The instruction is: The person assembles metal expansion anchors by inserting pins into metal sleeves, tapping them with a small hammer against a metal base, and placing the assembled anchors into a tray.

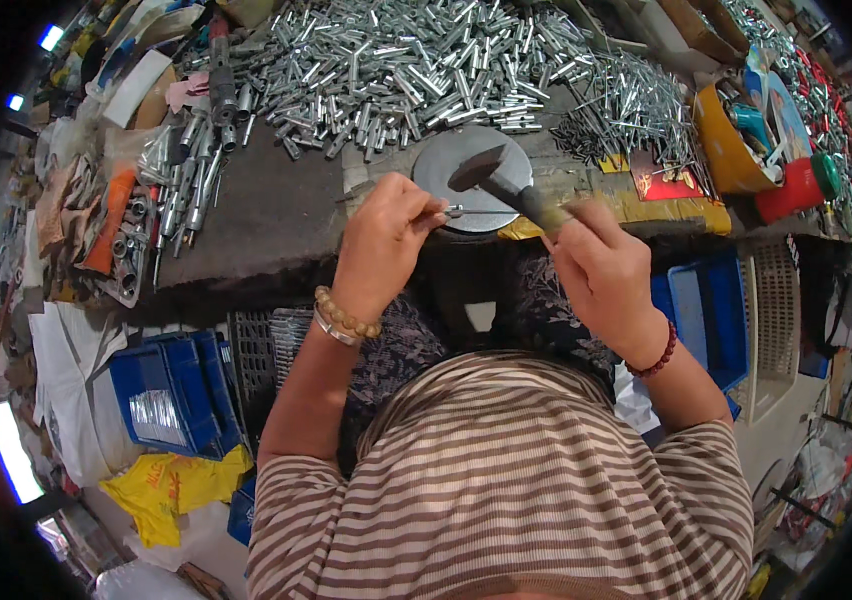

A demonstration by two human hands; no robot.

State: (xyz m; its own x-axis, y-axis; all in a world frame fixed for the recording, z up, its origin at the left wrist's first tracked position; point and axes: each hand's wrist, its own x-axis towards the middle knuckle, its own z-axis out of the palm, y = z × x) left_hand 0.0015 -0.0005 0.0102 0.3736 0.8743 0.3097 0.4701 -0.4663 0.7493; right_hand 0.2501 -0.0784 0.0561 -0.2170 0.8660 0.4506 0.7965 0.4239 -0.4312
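My left hand (384, 240) pinches a small metal pin (481, 211) between thumb and fingertips. The pin lies sideways over the near part of a round grey metal plate (446, 165) at the bench edge. In my right hand (601, 270) is a hammer (478, 168), gripped by its short handle. Its dark head is tilted above the plate, and it looks apart from the pin. Behind the plate spreads a large pile of shiny metal tubes (396, 80).
Thin metal pins (636, 110) are heaped at the right, near a yellow container (731, 140) and a red jar with a green lid (796, 190). Sockets and rods (186, 180) crowd the bench's left. Blue crates (171, 390) stand below on the left.
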